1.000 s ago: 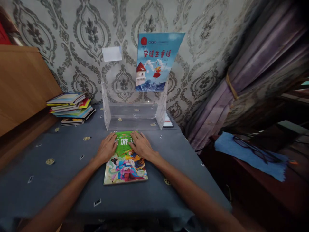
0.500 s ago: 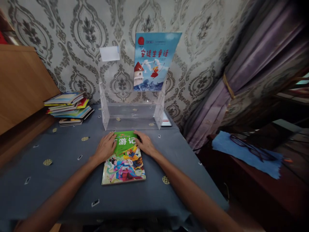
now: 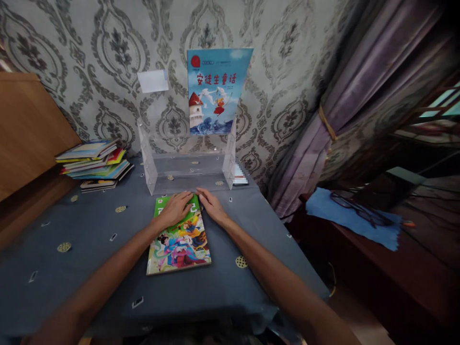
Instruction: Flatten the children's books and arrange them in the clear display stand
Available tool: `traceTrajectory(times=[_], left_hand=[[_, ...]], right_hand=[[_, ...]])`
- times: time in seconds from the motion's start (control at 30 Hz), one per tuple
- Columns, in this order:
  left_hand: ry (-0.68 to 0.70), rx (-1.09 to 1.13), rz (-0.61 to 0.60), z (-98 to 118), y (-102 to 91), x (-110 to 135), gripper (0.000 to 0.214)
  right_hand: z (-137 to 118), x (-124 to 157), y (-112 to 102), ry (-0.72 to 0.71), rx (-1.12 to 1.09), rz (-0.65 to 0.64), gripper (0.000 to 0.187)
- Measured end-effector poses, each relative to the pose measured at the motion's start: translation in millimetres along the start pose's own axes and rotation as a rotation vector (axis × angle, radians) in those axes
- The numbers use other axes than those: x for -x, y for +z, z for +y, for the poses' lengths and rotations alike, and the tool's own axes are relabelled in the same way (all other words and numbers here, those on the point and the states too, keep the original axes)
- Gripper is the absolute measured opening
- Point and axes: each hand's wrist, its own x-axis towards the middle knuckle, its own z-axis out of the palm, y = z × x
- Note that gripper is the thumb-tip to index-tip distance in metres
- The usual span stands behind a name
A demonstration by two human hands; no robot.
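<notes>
A green picture book (image 3: 178,244) lies flat on the blue-grey tablecloth (image 3: 89,249), just in front of a clear acrylic book stand (image 3: 187,167). My left hand (image 3: 177,209) rests flat on the book's top part, fingers stretched out over its title. My right hand (image 3: 212,205) lies open at the book's upper right corner, fingertips touching its edge. A blue picture book (image 3: 214,91) stands upright on the right side of the stand's upper tier.
A stack of several books (image 3: 93,163) sits at the back left of the table beside a wooden panel (image 3: 25,129). A white note (image 3: 153,80) sticks to the patterned wall. Purple curtains (image 3: 345,96) hang at right; a blue cloth with cables (image 3: 354,215) lies on a dark side surface.
My left hand has slid right, from the book's left edge onto the middle of its top. My right hand has moved off the cover to the upper right corner. The view shifted.
</notes>
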Motion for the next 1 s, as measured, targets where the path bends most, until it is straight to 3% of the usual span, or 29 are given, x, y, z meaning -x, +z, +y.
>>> traceTrajectory(times=[0.17,0.43,0.87,1.0], left_hand=[[0.035,0.004,-0.007,4,3.4,-5,0.045],[0.125,0.056,-0.006,13,-0.2,10,0.042],[0.254,0.1,-0.119,57,-22.6,60,0.041],[0.308,0.083,-0.194,73,-31.1,83,0.062]], right_hand=[[2,-2,0,0.002,0.009,0.006,0.041],[2,-1,1,-0.019,0.073,0.01,0.039],[3,-1,0,-0.016,0.097,-0.001,0.038],[2,-1,0,-0.011,0.088,0.006,0.038]])
